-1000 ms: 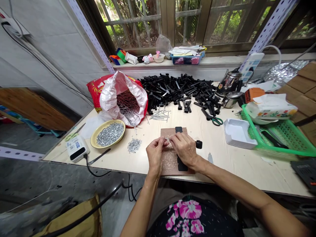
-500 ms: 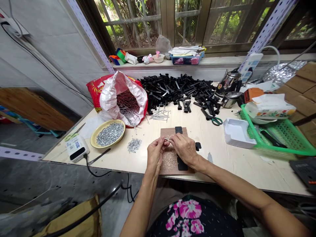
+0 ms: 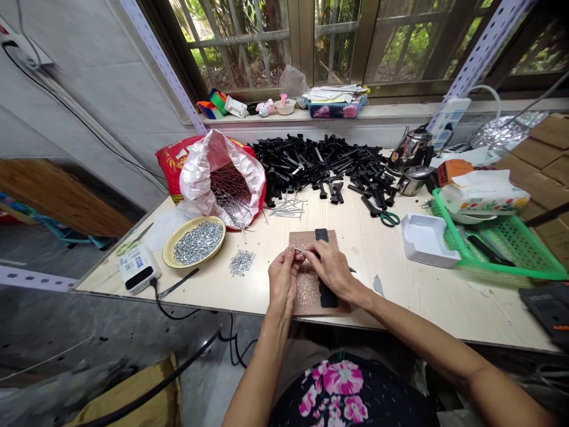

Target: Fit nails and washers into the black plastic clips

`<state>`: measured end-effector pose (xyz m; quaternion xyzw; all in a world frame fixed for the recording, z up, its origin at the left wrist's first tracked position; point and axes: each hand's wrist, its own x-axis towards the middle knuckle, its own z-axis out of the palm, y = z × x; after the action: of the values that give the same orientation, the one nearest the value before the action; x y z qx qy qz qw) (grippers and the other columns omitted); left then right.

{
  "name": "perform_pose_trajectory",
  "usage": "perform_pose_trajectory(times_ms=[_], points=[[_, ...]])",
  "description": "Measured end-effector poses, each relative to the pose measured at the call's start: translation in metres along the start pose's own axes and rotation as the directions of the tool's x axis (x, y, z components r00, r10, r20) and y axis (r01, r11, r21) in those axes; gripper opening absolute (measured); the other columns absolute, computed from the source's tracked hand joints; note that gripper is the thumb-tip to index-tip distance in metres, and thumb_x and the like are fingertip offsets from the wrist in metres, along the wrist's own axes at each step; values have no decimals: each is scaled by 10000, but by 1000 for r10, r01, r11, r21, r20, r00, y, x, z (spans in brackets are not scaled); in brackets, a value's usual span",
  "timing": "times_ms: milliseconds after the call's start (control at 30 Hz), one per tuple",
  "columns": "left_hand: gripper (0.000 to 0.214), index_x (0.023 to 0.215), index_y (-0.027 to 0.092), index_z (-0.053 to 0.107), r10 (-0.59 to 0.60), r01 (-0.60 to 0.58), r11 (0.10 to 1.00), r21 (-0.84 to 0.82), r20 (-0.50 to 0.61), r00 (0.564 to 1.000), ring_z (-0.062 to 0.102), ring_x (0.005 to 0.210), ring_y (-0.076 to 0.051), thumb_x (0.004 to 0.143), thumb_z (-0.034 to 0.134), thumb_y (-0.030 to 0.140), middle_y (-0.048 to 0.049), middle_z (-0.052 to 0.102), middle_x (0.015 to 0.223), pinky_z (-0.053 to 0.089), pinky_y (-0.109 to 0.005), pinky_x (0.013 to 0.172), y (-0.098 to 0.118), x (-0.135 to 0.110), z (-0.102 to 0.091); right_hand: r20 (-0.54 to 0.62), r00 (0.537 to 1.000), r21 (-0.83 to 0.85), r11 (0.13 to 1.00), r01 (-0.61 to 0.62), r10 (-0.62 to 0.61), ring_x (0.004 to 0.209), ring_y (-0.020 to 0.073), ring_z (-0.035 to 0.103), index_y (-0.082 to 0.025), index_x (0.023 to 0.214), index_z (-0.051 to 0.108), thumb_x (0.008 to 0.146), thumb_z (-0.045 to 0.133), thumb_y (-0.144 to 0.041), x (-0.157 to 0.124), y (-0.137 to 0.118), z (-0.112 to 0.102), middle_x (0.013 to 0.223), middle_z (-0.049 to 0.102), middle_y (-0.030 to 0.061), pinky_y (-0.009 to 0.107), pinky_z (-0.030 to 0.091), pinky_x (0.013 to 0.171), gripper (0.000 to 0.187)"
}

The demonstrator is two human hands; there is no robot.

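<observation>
Over a brown board (image 3: 306, 296), my left hand (image 3: 283, 276) and my right hand (image 3: 332, 267) meet, their fingertips closed on a thin metal pin (image 3: 299, 249). The fingers cover most of the pin, and anything on it is too small to make out. Beneath my right hand a black strip (image 3: 329, 296) lies along the board, its middle hidden. To the left, a small heap of tiny silvery metal pieces (image 3: 242, 263) rests on the table. Several loose metal pins (image 3: 288, 206) lie beyond the board.
A yellow bowl (image 3: 168, 261) holds more silvery pieces, beside a red bag (image 3: 171, 157) of long pins. Black parts (image 3: 320, 157) are piled at the back. Scissors (image 3: 390, 219), a white tray (image 3: 429, 256) and a green basket (image 3: 528, 273) stand to the right.
My hands have shifted slightly, still together at the pin. My right hand has turned a little and now covers more of the black piece at the board's right side.
</observation>
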<state>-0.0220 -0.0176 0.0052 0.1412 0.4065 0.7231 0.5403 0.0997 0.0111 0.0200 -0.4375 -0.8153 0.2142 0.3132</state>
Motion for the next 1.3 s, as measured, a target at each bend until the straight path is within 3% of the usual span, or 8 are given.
perform_pose_trajectory(times_ms=[167,333,567,700,900,1000,1167,1300], points=[[277,705,101,686,-48,48,999,-11,5,999,563,602,-68,555,843,274,-15,650,662,480,-203,653,-1,1,-4,-35,997,-162,984,67,-74,785,138,582,-184,929,581,936,475,-272,-5,-4,1,910,604,31,229,387,625,138],[276,707,94,693,-42,40,998,42,49,998,559,592,-68,568,836,285,-17,643,655,480,-203,643,4,1,-6,-23,996,-379,923,75,-90,730,138,586,-189,888,611,971,408,-307,-7,-9,-2,868,631,41,252,333,574,249],[289,729,102,706,-50,48,998,50,33,998,560,574,-66,542,848,270,-21,658,676,489,-199,616,5,1,-6,-3,995,-327,940,94,-100,773,132,600,-180,964,601,961,441,-296,-6,-12,-3,931,631,47,233,363,600,198],[301,742,94,710,-56,52,997,65,56,997,558,567,-68,541,849,270,-15,643,640,492,-201,614,5,1,-6,9,996,-392,916,86,-90,695,130,585,-177,872,617,973,405,-303,-5,-9,-3,849,629,45,248,343,559,266],[290,717,95,707,-63,56,994,96,71,995,559,571,-67,544,849,278,-27,653,661,483,-190,601,5,4,-8,29,994,-214,971,106,-102,788,133,598,-175,990,579,960,431,-286,-6,-4,-4,950,604,50,222,404,605,188],[248,708,95,699,-72,58,989,136,106,992,564,581,-77,595,823,278,-21,630,629,485,-205,622,5,4,-9,44,995,-208,973,96,-89,754,134,588,-171,933,581,971,393,-266,-5,-2,-4,913,597,54,230,403,589,215],[258,717,90,699,-92,75,985,155,104,990,567,584,-76,591,823,277,-23,637,645,483,-210,637,5,3,-9,61,996,58,996,69,-72,744,124,561,-179,860,574,955,439,-262,-1,10,-5,820,580,18,236,432,679,185],[271,727,91,701,-126,109,981,161,98,987,580,582,-82,610,809,311,-41,665,682,491,-225,638,1,1,-7,45,997,133,990,55,-61,768,132,560,-178,871,588,921,506,-267,-1,19,-11,837,586,22,248,440,699,131]])
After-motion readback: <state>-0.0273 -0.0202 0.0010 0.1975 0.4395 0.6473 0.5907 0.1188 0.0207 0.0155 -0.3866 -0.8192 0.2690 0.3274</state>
